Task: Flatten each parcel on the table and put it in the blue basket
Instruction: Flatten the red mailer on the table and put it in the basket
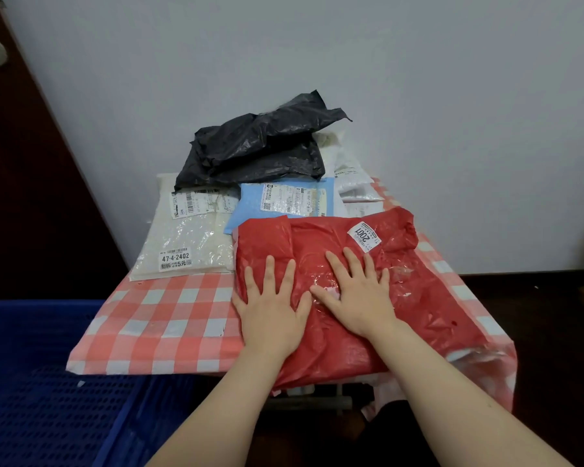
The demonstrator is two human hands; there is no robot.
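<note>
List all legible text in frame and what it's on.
"2001": sticker on red parcel, printed upside down to the camera.
"47-4-2402": lower label on white parcel.
"5元": same lower label, bottom line; the rest of that line is blurred.
Too small to read: upper label on white parcel, label on blue parcel.
Black parcel: no text visible.
</note>
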